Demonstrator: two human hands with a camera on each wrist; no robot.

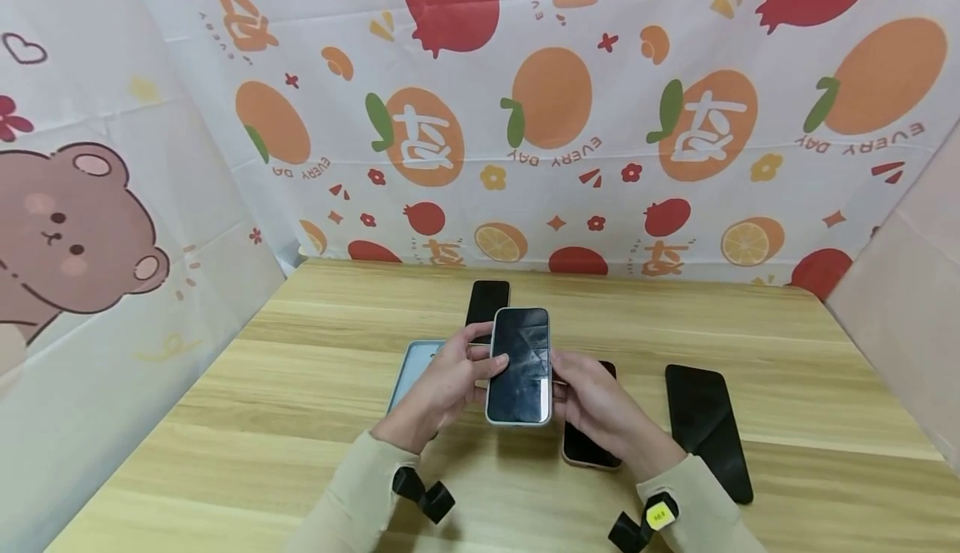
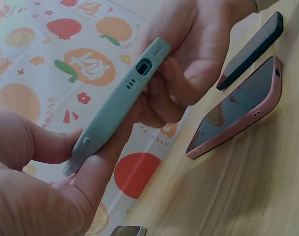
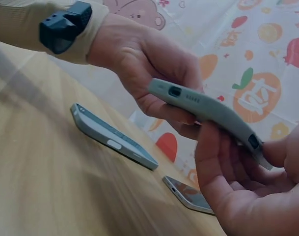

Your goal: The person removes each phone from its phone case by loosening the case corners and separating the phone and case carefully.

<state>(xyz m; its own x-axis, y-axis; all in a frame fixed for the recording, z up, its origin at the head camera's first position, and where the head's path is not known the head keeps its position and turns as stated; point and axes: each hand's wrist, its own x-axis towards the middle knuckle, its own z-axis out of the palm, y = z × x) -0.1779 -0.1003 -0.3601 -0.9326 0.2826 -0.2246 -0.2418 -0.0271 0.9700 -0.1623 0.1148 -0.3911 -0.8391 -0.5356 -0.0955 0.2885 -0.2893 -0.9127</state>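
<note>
Bright, even head view, dimmer wrist views, pale reflection on held phone point(image 1: 521, 374), soft shadows on table point(image 1: 262, 420)

Pale wood-grain tabletop point(image 1: 300, 420) with three smartphones and a phone case lying on it.
The grain runs roughly left to right, and the far corners are rounded. Toward the far side lies a black-screened smartphone point(image 1: 489, 299); nearer and to its left is a light-blue phone case point(image 1: 408, 370), partly hidden from the head view. Right of centre, a pink-cased smartphone point(image 1: 587, 448) rests screen up, and farther right, apart from it, lies a longer black smartphone point(image 1: 707, 424), slanting toward the near right.
</note>
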